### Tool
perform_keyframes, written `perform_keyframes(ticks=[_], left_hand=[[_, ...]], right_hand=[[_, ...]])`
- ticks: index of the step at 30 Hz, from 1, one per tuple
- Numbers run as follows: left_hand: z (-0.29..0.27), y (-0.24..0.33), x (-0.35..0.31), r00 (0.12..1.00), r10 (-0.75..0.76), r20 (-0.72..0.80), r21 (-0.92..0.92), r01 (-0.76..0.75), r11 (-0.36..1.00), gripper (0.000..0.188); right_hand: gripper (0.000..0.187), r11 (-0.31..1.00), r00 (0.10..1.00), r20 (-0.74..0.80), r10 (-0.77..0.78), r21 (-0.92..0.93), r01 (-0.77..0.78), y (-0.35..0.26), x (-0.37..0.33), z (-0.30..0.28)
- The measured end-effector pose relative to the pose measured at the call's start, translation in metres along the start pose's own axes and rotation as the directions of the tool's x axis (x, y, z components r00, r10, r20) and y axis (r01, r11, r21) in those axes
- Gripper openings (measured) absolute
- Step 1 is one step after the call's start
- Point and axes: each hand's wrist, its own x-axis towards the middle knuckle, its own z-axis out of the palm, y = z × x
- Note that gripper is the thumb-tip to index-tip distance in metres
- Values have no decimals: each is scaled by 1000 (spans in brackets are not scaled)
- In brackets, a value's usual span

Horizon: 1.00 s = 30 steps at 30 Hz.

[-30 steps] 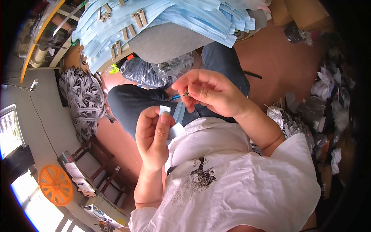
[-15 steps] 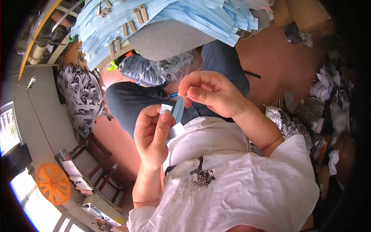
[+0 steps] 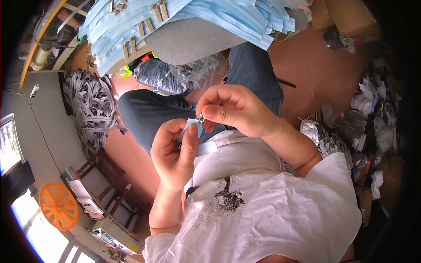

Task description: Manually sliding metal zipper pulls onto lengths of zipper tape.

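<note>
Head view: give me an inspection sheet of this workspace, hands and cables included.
Surface: grey worktop, partly under light-blue fabric strips bearing silver metal zipper pulls.
Things in hand: narrow light-blue fabric band; small silver metal slider; whether joined, cannot tell.
Clutter: tangled grey fabric tape; crumpled white scraps at right.
Hands: left hand pinches the band; right hand pinches the slider.
Cables: thin black cable down the left wall.
Surroundings: orange spoked wheel.

Held strip point(image 3: 207, 148): pale blue; slider point(image 3: 201, 118): silvery; shirt point(image 3: 280, 201): white, black splatter print; wheel point(image 3: 58, 206), lower left: orange; jeans point(image 3: 252, 65): dark blue
</note>
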Motion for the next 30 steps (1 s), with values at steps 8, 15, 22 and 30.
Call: perform_keyframes(ticks=[8,15,22,30], left_hand=[[0,-1,-1,999,25,-22,46,-24,999,13],[0,-2,-1,999,25,-42,60,-23,998,13],[-2,-5,-1,999,22,-36,107,-18,994,13],[5,3,2,999,-31,-27,6,31,1000,17]], right_hand=[[18,998,999,-22,-32,-60,31,0,0,1],[17,992,995,-64,-72,-110,65,1,0,1],[14,979,994,-75,-84,-194,68,1,-1,5],[11,914,978,-52,-200,-369,168,2,-1,6]])
